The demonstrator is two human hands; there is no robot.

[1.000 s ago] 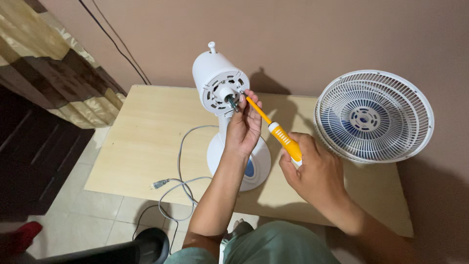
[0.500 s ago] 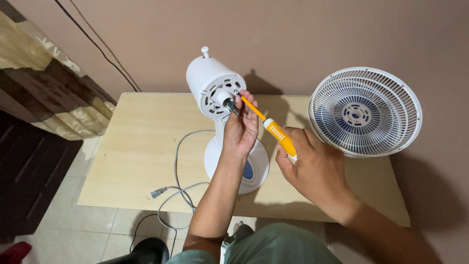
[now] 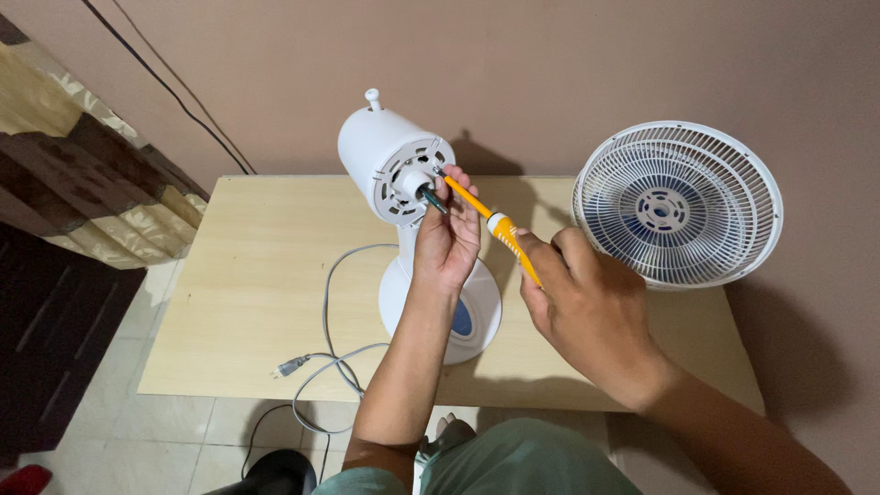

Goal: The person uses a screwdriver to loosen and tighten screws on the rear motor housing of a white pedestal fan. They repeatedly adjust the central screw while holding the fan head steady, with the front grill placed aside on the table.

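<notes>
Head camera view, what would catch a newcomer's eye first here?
First, the white fan motor housing on its stand at the middle of the wooden table, with its grille off. The right hand holds an orange screwdriver whose tip meets the housing's face, and the left hand steadies the shaft near the tip. The detached fan grille leans against the wall on the right.

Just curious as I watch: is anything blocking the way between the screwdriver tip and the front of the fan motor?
Nothing visible does. The screwdriver, gripped by the right hand, already reaches the fan motor housing. The left hand steadies its shaft from beside. The fan grille stands apart, to the right.
</notes>
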